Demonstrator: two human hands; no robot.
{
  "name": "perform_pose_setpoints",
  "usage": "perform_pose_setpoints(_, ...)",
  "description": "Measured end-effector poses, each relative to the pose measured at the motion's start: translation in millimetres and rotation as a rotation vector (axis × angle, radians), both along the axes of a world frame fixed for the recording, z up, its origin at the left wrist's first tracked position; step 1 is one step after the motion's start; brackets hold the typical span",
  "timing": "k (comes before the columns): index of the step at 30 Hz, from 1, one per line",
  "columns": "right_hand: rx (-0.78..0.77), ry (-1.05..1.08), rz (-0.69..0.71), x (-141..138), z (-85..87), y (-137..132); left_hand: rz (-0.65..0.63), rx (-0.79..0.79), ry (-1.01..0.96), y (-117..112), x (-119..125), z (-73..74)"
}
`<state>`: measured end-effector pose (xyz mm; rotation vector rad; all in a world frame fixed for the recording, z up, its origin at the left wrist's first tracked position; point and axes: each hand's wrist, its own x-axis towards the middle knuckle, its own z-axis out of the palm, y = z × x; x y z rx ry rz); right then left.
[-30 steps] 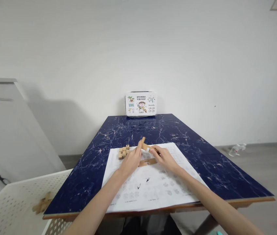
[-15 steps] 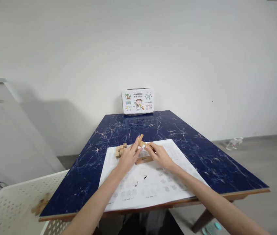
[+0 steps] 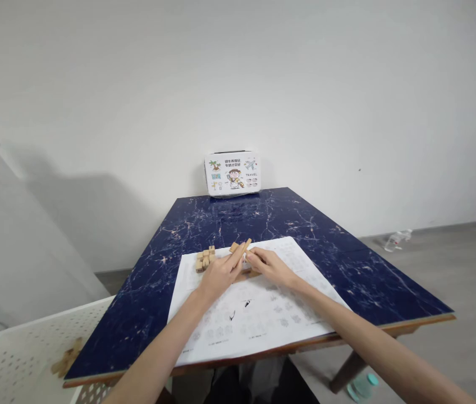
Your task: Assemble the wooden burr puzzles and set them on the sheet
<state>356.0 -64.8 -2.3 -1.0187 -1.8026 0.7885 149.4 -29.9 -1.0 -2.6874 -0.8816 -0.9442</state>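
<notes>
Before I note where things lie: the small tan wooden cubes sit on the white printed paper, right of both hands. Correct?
The side is wrong: the head view shows the wooden cubes left of the left hand and right hand, on the white paper.

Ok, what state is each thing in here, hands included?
Left hand: closed on wooden pieces
Right hand: closed on wooden pieces
Wooden pieces: held up, partly hidden
Wooden blocks: clustered
Printed paper: spread out
Picture case: upright, apparently shut
White basket: holding wooden bits
Bottle: capped
</notes>
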Motion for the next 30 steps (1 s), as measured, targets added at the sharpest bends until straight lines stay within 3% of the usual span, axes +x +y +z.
perform_pose_setpoints(12, -0.038, 0.044, 0.029, -8, 5.9, -1, 0.120, -0.091, -0.048, 0, 4, 0.0)
perform_pose_setpoints(20, -0.021, 0.051, 0.029, -9, 5.8, -2, 0.090, -0.089, -0.070, 2, 3, -4.8)
perform_pose_setpoints(30, -0.008, 0.052, 0.006, -12, 4.7, -3, 0.103, -0.212, -0.139, -2, 3, 2.4)
